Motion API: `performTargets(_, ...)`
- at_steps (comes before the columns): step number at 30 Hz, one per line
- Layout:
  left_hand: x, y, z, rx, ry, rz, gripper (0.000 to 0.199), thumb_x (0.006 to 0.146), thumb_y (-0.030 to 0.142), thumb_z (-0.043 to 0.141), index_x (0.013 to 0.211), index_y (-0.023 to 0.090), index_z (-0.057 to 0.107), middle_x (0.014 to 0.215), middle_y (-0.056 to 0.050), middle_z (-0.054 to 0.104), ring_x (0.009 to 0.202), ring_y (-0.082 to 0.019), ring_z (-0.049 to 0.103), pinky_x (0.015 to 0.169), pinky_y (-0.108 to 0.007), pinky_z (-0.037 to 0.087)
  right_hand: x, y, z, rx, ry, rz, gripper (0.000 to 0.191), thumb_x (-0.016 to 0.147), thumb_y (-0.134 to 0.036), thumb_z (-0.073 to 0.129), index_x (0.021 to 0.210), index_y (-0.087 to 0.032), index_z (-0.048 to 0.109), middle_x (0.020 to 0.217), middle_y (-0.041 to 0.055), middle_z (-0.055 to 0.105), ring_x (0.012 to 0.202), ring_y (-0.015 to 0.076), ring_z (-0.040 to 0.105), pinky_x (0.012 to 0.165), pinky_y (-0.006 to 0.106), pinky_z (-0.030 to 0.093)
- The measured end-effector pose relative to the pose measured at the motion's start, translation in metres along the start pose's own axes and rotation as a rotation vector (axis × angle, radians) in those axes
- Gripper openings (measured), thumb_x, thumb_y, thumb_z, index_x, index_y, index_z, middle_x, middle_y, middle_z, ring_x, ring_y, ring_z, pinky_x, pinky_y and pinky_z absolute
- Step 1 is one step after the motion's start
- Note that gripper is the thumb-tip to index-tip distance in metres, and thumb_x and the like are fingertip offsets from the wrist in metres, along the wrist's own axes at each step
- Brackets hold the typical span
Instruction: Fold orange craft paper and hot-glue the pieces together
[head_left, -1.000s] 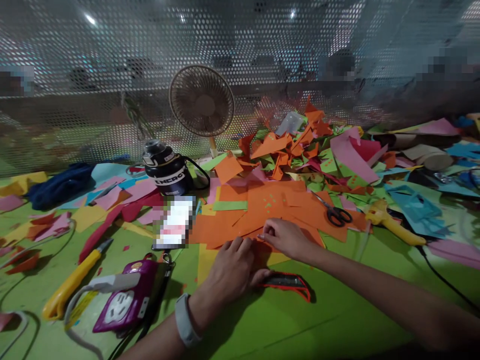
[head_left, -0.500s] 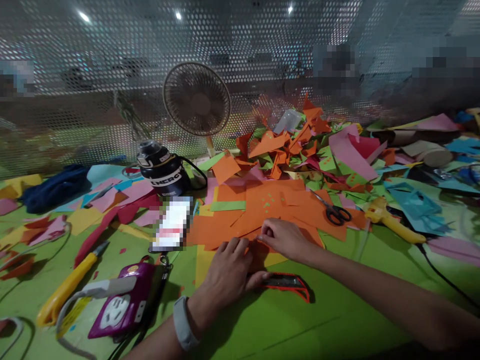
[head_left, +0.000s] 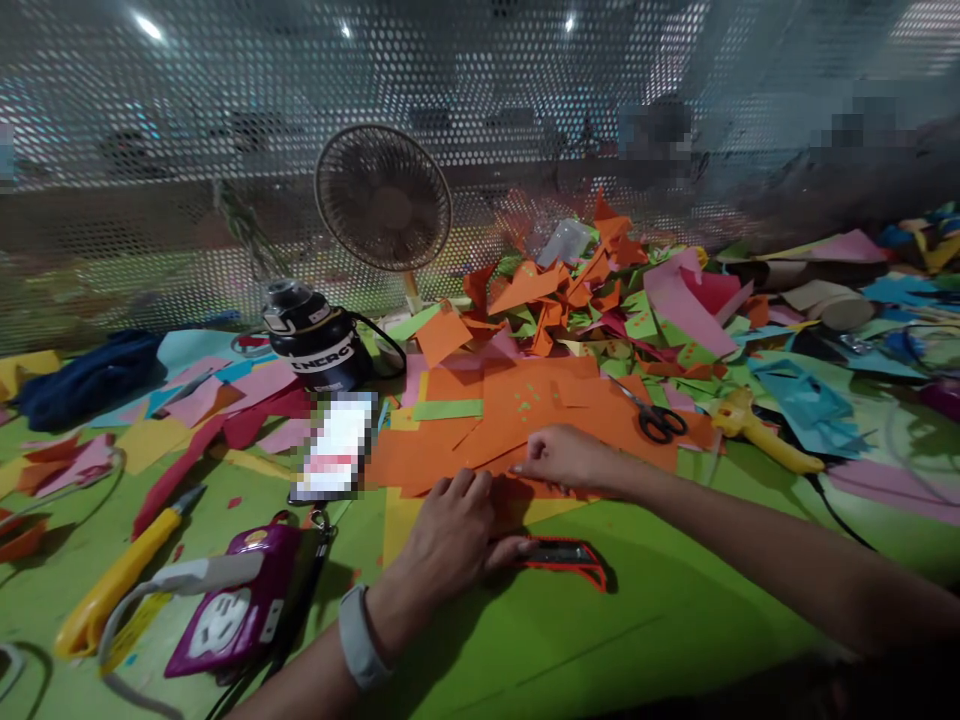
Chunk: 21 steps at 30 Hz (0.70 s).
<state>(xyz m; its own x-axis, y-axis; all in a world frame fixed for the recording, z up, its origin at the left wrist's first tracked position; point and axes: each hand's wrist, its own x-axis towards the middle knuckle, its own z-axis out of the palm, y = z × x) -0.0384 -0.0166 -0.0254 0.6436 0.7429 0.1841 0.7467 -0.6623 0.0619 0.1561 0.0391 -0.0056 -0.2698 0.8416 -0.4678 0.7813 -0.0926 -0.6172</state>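
My left hand (head_left: 450, 525) lies over the near edge of the orange paper (head_left: 442, 445), fingers together and bent, thumb apart. Its thumb tip touches the end of a utility knife (head_left: 562, 553) with a red-edged body. My right hand (head_left: 566, 458) is closed in a pinch low over the orange sheets, just right of the left fingers. Whatever is between its fingertips is too small to make out. Yellow paper (head_left: 399, 525) shows beneath the orange sheets, and a green strip (head_left: 448, 410) lies across them. Black-handled scissors (head_left: 660, 423) rest on the sheets' right side.
Left are a phone (head_left: 336, 445), a purple power adapter (head_left: 244, 600), a yellow-handled cutter (head_left: 124, 575) and a black bottle (head_left: 311, 340). A yellow glue gun (head_left: 765, 432) lies right. Behind stand a fan (head_left: 384, 198), paper scraps (head_left: 547, 290) and a perforated screen (head_left: 495, 90).
The view has shifted slightly, so most things sit a little further left. My right hand remains pinched beside the left, its fingers slightly turned. The left hand keeps its place on the paper.
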Motion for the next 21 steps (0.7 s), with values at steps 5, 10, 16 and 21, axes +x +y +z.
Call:
performTargets(5,0.0,0.0,0.0,0.002,-0.003,0.003,0.071,0.084,0.074,0.026,0.085,0.014,0.066,0.081,-0.01,0.06,0.072,-0.024,0.055,0.062,-0.037,0.047,0.006,-0.005,0.001,0.127,-0.182,0.051,0.033,0.079,-0.027,0.067,0.053,-0.017,0.05,0.041,-0.005,0.054,0.033,0.0061,0.048,0.037,0.017,0.039)
performTargets(10,0.0,-0.001,-0.001,-0.004,-0.072,0.008,0.072,0.084,0.073,0.025,0.079,0.014,0.066,0.092,-0.012,0.062,0.079,-0.025,0.056,0.067,-0.039,0.049,0.011,0.015,-0.011,0.225,-0.218,0.065,0.027,0.079,-0.02,0.064,0.055,-0.017,0.051,0.04,-0.0074,0.053,0.031,0.0052,0.048,0.035,0.016,0.039)
performTargets(16,0.0,0.0,-0.004,-0.009,-0.106,-0.01,0.074,0.083,0.074,0.025,0.085,0.014,0.068,0.099,-0.013,0.063,0.085,-0.026,0.057,0.071,-0.04,0.049,0.014,0.013,-0.015,0.263,-0.235,0.037,0.029,0.078,-0.028,0.069,0.056,-0.016,0.053,0.039,-0.0082,0.053,0.031,0.0047,0.049,0.036,0.015,0.039)
performTargets(21,0.0,-0.002,-0.006,-0.019,-0.159,-0.01,0.071,0.085,0.072,0.027,0.087,0.015,0.069,0.107,-0.013,0.063,0.091,-0.028,0.058,0.075,-0.042,0.05,0.02,0.002,-0.008,0.232,-0.307,0.064,0.04,0.071,-0.039,0.077,0.051,-0.015,0.051,0.036,-0.006,0.053,0.029,0.0056,0.048,0.036,0.016,0.04)
